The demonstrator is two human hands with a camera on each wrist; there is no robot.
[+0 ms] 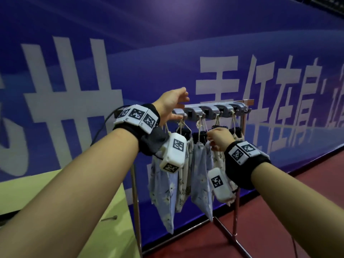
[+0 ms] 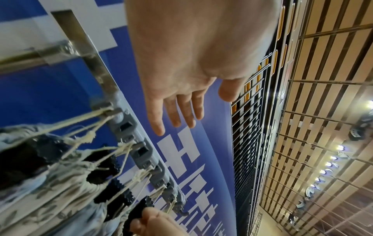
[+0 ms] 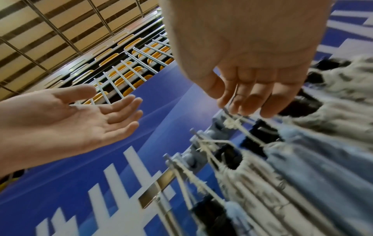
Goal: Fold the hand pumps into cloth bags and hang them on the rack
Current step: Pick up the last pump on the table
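Observation:
A metal rack carries a grey hook bar (image 1: 210, 110) with several flowered cloth bags (image 1: 163, 183) hanging from it by cream drawstrings. Black pump ends (image 1: 199, 135) stick out of the bags' gathered mouths. My left hand (image 1: 176, 105) hovers at the bar's left end with fingers spread and holds nothing; in the left wrist view the left hand (image 2: 201, 108) is beside the hook bar (image 2: 141, 153), apart from it. My right hand (image 1: 212, 140) is lower, among the bags. In the right wrist view its thumb and forefinger (image 3: 228, 103) pinch a drawstring (image 3: 240, 127) just above its knot.
A yellow-green table (image 1: 55, 192) stands at the left with a small metal pin (image 1: 109, 218) on it. The rack's thin posts and foot bar (image 1: 229, 233) rest on the red floor. A blue banner wall (image 1: 167, 43) runs close behind the rack.

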